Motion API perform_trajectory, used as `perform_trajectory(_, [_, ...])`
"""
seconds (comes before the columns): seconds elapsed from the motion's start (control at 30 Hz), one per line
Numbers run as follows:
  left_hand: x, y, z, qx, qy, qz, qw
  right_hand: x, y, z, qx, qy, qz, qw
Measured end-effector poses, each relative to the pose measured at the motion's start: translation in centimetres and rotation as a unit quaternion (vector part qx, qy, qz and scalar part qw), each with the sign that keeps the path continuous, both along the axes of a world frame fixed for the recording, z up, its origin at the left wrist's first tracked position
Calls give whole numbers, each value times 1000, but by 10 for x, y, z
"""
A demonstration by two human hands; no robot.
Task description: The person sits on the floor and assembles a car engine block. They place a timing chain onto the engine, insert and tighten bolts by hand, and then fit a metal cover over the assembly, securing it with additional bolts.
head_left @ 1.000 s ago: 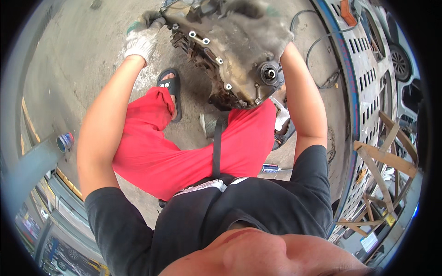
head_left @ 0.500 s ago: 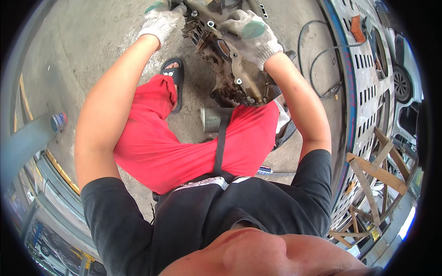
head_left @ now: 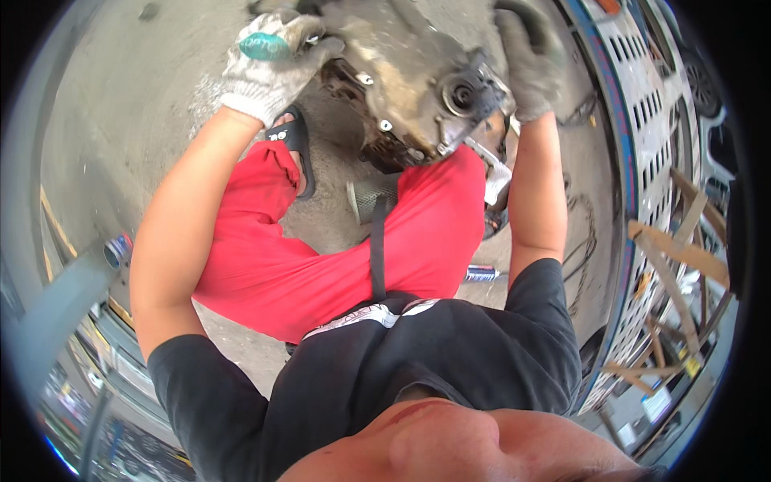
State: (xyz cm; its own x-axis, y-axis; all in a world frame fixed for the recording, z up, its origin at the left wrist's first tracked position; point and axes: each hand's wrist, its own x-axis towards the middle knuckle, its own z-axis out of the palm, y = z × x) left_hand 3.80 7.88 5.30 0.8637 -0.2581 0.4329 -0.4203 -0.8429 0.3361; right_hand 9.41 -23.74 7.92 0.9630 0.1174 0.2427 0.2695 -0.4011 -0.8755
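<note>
Gearbox housing held at upper centre of the frame by two gloved hands.

Housing is a grimy cast-metal part with bolt holes along its flange and a round shaft bore on its right side; it sits above the red-trousered knees, off the concrete floor. Left hand, in a white knit glove, is at the upper left, grip clenched on a green-handled tool and touching the left edge of the housing. Right hand, in a grey glove, is at the upper right, grip grasping the right side of the housing. A black sandal lies just below the left hand. A spray can lies on the floor at centre right, beside the right elbow.
</note>
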Motion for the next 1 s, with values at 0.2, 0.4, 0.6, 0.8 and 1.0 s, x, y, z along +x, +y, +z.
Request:
perform_trajectory(0.2, [9,-22,-24,63,59,-68,994,-96,-214,-127,-69,66,-372,923])
perform_trajectory(0.4, [12,2,-49,2,88,-42,995,-214,-240,-205,-255,363,-265,856])
perform_trajectory(0.6, [6,-4,-58,-67,116,24,991,-212,-227,-248,-361,457,-164,796])
perform_trajectory(0.8, [10,-4,-54,-72,131,-4,989,-182,-205,-311,-309,424,-94,846])
perform_trajectory(1.0, [6,3,-61,-87,142,2,986,-164,-173,-313,-332,447,-102,824])
